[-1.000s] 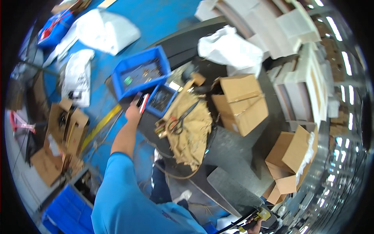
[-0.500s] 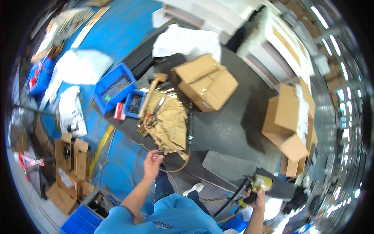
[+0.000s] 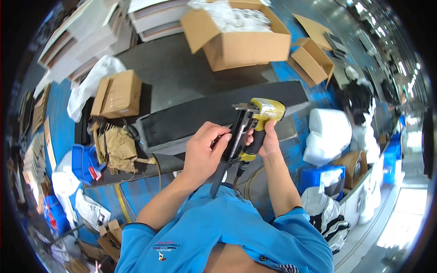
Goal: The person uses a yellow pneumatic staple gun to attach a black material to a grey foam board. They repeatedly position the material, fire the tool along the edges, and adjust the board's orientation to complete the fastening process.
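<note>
My right hand (image 3: 269,140) is wrapped round the black grip of a yellow and black air stapler (image 3: 272,110), held up in front of my chest. Its long dark magazine rail (image 3: 234,152) slants down toward my shirt. Beside this rail, my left hand (image 3: 202,150) is closed in a pinch, thumb and fingertips together. Something dark shows between those fingers, too small to name. Behind the tool, a long black padded panel (image 3: 191,113) with grey edges lies across the dark worktable (image 3: 173,59).
At the table's left are a closed carton (image 3: 119,95), crumpled brown paper (image 3: 119,148) and a blue bin (image 3: 83,166). An open carton (image 3: 248,48) with clear wrapping sits at the far side. White foam rolls (image 3: 327,136) stand right; an air hose (image 3: 250,186) hangs below the stapler.
My view has swung right. The stapler has come up from low right to the middle, in front of me. My left hand has moved from beside the brown paper to the stapler's magazine.
</note>
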A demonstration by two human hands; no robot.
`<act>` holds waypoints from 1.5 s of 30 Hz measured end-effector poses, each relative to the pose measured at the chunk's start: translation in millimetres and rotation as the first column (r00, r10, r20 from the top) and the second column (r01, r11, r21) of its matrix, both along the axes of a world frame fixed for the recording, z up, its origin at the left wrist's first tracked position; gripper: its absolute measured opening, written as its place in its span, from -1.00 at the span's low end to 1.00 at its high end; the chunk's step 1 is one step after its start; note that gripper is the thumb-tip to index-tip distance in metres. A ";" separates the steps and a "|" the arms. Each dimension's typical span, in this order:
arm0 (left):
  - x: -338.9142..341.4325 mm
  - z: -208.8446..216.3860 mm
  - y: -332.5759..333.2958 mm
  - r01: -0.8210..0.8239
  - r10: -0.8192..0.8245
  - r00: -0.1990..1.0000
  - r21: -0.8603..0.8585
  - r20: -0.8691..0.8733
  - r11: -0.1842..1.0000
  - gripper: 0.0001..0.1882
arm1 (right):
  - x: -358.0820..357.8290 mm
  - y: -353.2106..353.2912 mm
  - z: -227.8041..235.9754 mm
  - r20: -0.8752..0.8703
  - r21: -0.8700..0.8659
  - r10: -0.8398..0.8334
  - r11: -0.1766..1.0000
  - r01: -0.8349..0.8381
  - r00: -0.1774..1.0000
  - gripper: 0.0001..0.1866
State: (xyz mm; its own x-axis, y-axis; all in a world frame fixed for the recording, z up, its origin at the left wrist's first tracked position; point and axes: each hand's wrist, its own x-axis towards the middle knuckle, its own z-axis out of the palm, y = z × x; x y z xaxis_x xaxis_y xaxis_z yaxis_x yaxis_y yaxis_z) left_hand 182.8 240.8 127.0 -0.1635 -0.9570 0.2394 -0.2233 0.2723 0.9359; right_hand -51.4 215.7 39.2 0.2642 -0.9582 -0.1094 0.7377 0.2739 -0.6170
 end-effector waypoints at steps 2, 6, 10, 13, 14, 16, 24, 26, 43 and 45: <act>-31.6 -3.0 -5.6 -0.022 0.022 0.999 -0.020 -0.031 1.000 -0.90 | -22.0 6.8 2.3 0.005 -0.033 -0.052 0.998 0.052 0.999 -0.27; -72.0 -15.8 -24.1 -0.074 0.064 0.994 -0.110 -0.088 0.991 -0.90 | -65.4 8.4 -7.2 0.052 -0.024 -0.182 0.983 0.184 0.982 -0.27; -111.7 -12.9 -34.1 0.211 -0.207 0.977 0.077 -0.059 0.974 -0.90 | -103.7 5.2 -26.3 0.067 0.059 -0.269 0.962 0.266 0.961 -0.25; -138.6 -17.3 -55.6 0.225 -0.220 0.974 -0.144 0.050 0.964 -0.86 | -123.8 -1.0 -26.7 0.019 0.014 -0.275 0.961 0.274 0.961 -0.22; -147.3 -19.1 -61.1 0.217 -0.196 0.975 -0.274 0.104 0.937 -0.85 | -130.4 -0.9 -25.3 -0.003 -0.010 -0.271 0.963 0.271 0.963 -0.21; -153.6 -16.2 -64.1 0.313 -0.320 0.946 -0.104 -0.049 0.944 -0.80 | -153.5 -0.9 -23.3 0.071 -0.009 -0.350 0.936 0.351 0.934 -0.19; -223.5 -75.9 -80.3 0.524 -0.372 0.840 0.411 -0.395 0.746 -0.49 | -219.2 -41.8 -0.5 -0.011 0.131 -0.604 0.789 0.600 0.797 -0.18; -272.7 -79.6 -89.3 0.439 -0.324 0.856 0.235 -0.403 0.867 -0.46 | -229.1 -38.7 -7.0 -0.181 0.136 -0.402 0.894 0.427 0.898 -0.16; -394.4 -120.3 -153.8 0.068 0.114 0.626 -0.200 0.771 0.977 -0.30 | -414.9 -235.9 96.4 -0.990 0.122 0.137 0.830 -0.545 -0.013 -0.55; -402.1 -127.5 -155.1 0.065 0.149 0.583 -0.229 0.798 0.971 -0.29 | -411.4 -259.3 86.5 -0.996 0.058 -0.007 0.706 -0.706 -0.089 -0.52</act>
